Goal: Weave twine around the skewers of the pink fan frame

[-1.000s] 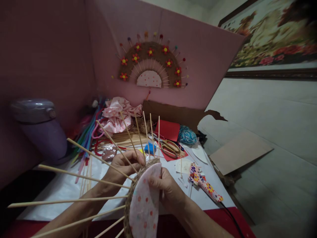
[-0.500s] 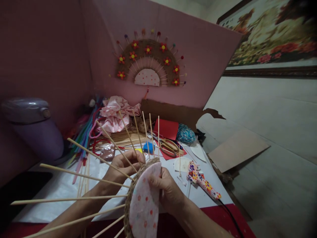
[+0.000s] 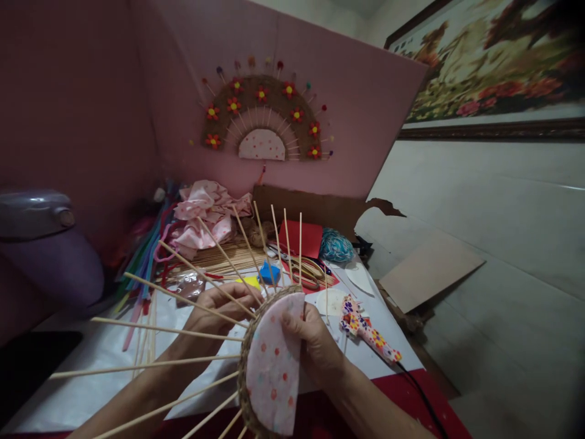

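A half-round craft piece (image 3: 274,366) with pink dotted fabric, a brown twine rim and several wooden sticks fanning out to the left stands upright near me. My right hand (image 3: 315,344) grips its fabric edge with thumb on the front. My left hand (image 3: 219,311) sits behind it among the sticks, fingers curled and pinching at the twine rim near the top.
A finished fan decoration (image 3: 262,119) hangs on the pink board. On the white table lie scissors (image 3: 306,271), a floral glue gun (image 3: 365,332), blue yarn (image 3: 336,245), red paper (image 3: 304,238), pink cloth (image 3: 203,213) and pipe cleaners (image 3: 141,256). A purple container (image 3: 46,244) stands left.
The view has shifted slightly, and the craft piece and both hands sit a little further right and lower. The grips look the same.
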Demonstrator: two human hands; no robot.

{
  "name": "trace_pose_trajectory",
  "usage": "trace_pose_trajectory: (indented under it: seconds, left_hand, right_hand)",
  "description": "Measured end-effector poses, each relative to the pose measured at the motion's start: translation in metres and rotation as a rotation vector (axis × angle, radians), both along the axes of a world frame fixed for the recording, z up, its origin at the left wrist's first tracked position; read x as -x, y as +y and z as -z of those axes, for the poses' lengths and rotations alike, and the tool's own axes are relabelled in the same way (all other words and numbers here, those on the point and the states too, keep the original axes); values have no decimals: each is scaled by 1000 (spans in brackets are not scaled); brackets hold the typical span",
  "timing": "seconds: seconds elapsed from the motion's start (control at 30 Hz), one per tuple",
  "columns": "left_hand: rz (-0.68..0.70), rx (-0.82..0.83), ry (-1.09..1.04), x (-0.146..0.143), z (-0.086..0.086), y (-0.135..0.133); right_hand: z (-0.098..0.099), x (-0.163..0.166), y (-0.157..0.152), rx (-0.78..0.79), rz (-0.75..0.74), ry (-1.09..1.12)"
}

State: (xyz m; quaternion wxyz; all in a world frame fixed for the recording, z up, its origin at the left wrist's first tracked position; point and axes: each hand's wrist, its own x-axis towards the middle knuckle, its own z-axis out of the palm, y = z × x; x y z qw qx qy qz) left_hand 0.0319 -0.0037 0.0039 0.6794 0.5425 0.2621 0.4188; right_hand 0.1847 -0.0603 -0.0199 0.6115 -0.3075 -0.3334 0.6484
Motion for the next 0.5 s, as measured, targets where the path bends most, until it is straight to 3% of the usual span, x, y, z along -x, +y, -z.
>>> trace_pose_trajectory:
  seconds: [0.37, 0.5]
  left_hand:
    - [18, -28, 45, 0, 4, 4]
    - [128, -83, 77, 2, 4, 6]
  right_hand:
    - [1, -3, 1, 9, -7, -6]
    - [0, -6, 2, -18, 20, -14]
